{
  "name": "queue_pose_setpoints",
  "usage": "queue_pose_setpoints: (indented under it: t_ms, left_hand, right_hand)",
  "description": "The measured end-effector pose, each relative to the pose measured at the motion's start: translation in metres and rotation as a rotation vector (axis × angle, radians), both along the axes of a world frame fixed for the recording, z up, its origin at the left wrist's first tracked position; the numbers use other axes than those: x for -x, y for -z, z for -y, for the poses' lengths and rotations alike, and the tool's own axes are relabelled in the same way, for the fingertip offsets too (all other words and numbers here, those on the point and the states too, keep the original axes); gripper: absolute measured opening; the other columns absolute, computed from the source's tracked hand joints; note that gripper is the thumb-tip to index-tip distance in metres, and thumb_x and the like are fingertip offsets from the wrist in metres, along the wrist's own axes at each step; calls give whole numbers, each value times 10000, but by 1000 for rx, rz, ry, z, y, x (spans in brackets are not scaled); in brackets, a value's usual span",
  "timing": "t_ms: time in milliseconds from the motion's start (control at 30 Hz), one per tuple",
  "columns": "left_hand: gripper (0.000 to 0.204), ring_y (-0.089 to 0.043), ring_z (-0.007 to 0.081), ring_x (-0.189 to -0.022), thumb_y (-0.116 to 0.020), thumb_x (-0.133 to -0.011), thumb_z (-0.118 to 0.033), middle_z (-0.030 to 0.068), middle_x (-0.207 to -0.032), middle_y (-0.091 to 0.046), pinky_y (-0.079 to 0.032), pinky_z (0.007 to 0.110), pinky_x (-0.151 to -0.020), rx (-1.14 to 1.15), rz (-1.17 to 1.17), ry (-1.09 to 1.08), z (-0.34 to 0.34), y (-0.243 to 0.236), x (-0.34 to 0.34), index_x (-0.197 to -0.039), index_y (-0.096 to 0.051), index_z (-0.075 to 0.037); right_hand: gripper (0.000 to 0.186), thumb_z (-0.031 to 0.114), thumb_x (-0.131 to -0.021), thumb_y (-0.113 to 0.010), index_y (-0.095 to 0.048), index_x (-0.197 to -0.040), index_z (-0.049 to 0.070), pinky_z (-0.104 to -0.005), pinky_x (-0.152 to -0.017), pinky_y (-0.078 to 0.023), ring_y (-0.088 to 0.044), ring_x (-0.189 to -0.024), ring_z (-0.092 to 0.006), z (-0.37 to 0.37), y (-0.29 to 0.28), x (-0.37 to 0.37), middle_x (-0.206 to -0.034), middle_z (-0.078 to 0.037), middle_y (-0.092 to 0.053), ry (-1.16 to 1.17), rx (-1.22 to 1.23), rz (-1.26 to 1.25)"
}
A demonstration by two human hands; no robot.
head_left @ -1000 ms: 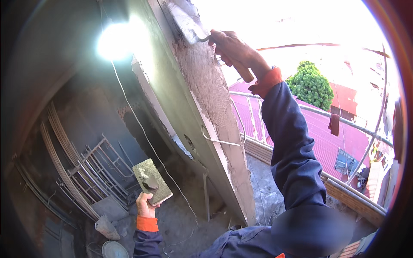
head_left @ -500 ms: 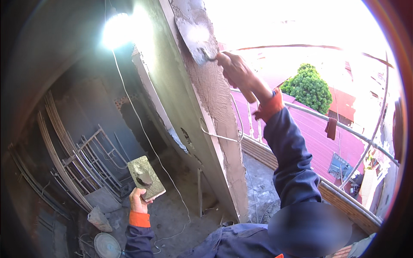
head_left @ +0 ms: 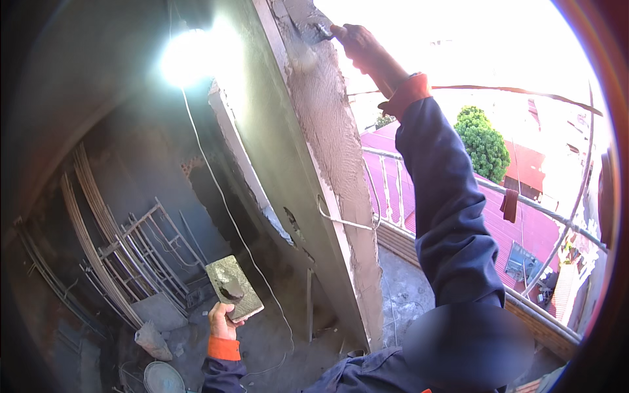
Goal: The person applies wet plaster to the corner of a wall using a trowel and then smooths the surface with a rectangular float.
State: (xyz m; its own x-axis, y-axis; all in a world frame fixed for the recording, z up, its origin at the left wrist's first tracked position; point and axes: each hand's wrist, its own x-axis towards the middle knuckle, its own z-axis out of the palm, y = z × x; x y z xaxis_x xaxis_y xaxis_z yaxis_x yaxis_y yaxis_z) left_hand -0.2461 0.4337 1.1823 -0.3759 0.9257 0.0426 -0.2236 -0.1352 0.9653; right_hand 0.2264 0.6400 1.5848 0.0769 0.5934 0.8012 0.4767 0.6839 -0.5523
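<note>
My right hand (head_left: 368,51) is raised high and closed around the handle of a plastering trowel (head_left: 322,31). The trowel's blade lies against the upper part of the wet, grey plastered end of a wall (head_left: 334,131); its outline is blurred. Low on the left, my left hand (head_left: 223,321) grips a flat rectangular mortar board (head_left: 244,278) by its lower edge. A small dark lump of mortar (head_left: 230,291) sits on the board, which is held apart from the wall.
A bright bulb (head_left: 190,59) hangs at upper left, its white cable (head_left: 216,177) trailing down. A cord (head_left: 344,224) loops around the wall. Metal frames (head_left: 147,239), a sack (head_left: 152,338) and a bucket (head_left: 162,378) stand left. Beyond a railing (head_left: 524,200) at right are roofs and a tree (head_left: 481,145).
My right hand has pushed the trowel upward along the plastered wall end, and the arm is stretched further. The left hand and board appear slightly right and lower as the view shifts.
</note>
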Motion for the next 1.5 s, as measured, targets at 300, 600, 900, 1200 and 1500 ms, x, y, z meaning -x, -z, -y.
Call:
queue_pose_setpoints:
  t_ms: [300, 600, 900, 1200, 1500]
  left_hand:
    - [230, -651, 225, -580, -599, -776, -181, 106, -806, -671, -510, 304, -439, -39, -30, 16, -5, -4, -5, -935, -613, -16]
    - [273, -656, 231, -582, -609, -769, -187, 116, -821, -678, -520, 302, -451, -30, -3, 77, -8, -9, -23, -975, -617, -9]
    - [324, -672, 203, -633, -597, -766, -167, 108, -891, -676, -544, 312, -475, -92, 5, 190, 21, -15, -67, -1043, -610, 2]
    - [455, -641, 172, -699, -630, -767, -131, 76, -919, -658, -527, 323, -531, 152, 132, 683, 27, 10, -157, -1194, -591, 21]
    - [508, -648, 149, -779, -658, -786, -186, 78, -1021, -647, -538, 304, -563, 416, 0, 829, -6, 66, -208, -1245, -573, 14]
  right_hand:
    - [412, 366, -1030, -437, -567, -987, -22, -349, -362, -481, -564, -433, -209, -6, 78, 8, -639, -88, -520, 23, -172, -62]
    - [322, 277, -1040, -436, -520, -968, -26, -417, -429, -505, -616, -568, -334, -44, 127, 19, -759, -212, -568, 303, -588, 126]
    - [379, 367, -1048, -426, -529, -922, 25, -310, -417, -425, -519, -466, -141, 85, 243, 46, -639, -61, -536, -199, 252, -381]
    - [480, 484, -1004, -537, -662, -991, 21, -243, -539, -429, -517, -591, -86, 184, 426, -12, -658, 1, -541, -939, 1039, -22]
    - [277, 294, -930, -599, -681, -870, 37, -257, -525, -381, -463, -566, -65, 267, 525, -104, -626, 17, -516, -236, 1192, -361]
